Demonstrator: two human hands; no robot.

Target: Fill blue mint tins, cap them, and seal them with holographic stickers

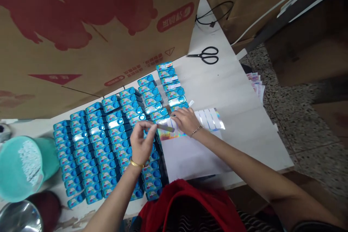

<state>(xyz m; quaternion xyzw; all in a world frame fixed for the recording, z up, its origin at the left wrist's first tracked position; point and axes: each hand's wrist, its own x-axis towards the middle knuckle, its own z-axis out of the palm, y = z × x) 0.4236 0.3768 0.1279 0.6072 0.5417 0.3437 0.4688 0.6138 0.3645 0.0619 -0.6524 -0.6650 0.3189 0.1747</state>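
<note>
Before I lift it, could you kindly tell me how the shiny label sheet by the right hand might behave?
The label sheet is probably light and floppy, as it looks thin and lies flat. Its glossy, rainbow-reflecting surface may feel slippery. It could bend if pulled now, since the right hand appears to rest on it.

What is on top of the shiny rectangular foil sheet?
Narrow white strips show on the shiny rectangular foil sheet. The right hand and the flat grey piece in the left hand hide parts of its surface.
</note>
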